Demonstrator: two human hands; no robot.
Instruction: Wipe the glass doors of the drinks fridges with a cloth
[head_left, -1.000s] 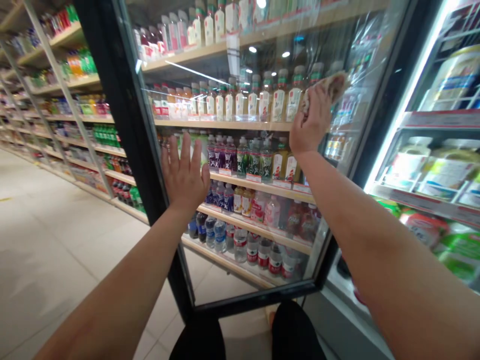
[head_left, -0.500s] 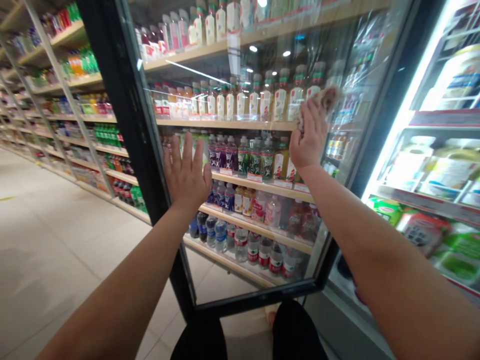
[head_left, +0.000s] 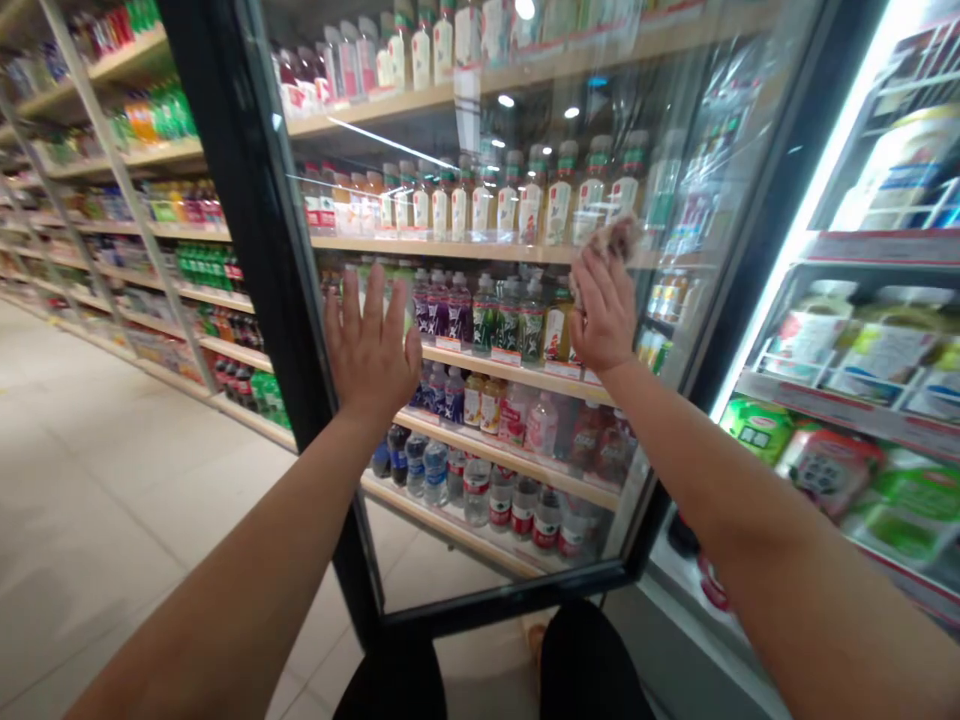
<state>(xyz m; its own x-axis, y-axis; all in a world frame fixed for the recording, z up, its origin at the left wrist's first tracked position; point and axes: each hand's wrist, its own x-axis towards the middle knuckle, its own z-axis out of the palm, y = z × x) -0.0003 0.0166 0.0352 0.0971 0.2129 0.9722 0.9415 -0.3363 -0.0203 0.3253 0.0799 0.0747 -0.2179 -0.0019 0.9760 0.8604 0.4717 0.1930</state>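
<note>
Right hand (head_left: 604, 305): grips a cloth (head_left: 621, 238), now lower on the glass door (head_left: 510, 599), apparently mid-wipe. Left hand (head_left: 373, 345): rests fully spread against it, empty.

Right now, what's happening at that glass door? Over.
Left hand spread against glass door. Right hand holding cloth to it. Bottles beyond it, not in the way.

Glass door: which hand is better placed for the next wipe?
Probably the right hand: it holds the cloth, seemingly against the glass. The left hand, spread open near the dark door frame, holds no cloth.
</note>
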